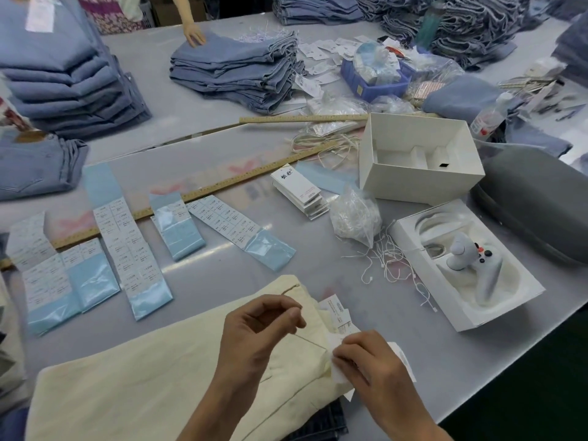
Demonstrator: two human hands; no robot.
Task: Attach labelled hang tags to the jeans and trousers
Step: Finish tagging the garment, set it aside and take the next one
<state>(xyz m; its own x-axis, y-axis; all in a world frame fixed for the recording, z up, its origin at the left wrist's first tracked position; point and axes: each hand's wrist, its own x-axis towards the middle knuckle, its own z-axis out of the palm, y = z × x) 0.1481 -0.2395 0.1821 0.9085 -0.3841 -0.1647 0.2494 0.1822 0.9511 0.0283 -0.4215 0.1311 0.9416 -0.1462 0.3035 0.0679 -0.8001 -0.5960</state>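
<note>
Where the folded cream cotton trousers (133, 377) lie across the near edge of the grey table (397, 361), at about 6 o'clock in the view, we see both hands at work over their upper right corner. The left hand (254, 335) hovers just above the cloth with thumb and forefinger pinched together, seemingly on a fine thread that is too thin to make out; its other fingers are curled. The right hand (366, 361), at 5 o'clock, has its fingertips closed on a white paper hang tag (339, 372) at the trousers' edge. A second printed white tag (337, 313) sticks out from the waistband just beyond it.

At 9 to 10 o'clock of the trousers we note pale blue backing sheets of printed size labels (127, 249), several strips side by side, crossed by a long wooden ruler (222, 189). At 12 o'clock sits a small stack of white card hang tags (300, 190), and beside it, toward 1 o'clock, a clear plastic bag of white string loops (354, 214), with loose loops (391, 262) spilled on the table. At 2 o'clock an open white box tray holds a white game controller (471, 259); beyond it stands an empty white cardboard box (420, 157).

Farther out, at 11 and 12 o'clock, we see stacks of folded blue denim jeans (235, 68), on one of which another person's hand (194, 35) rests.
</note>
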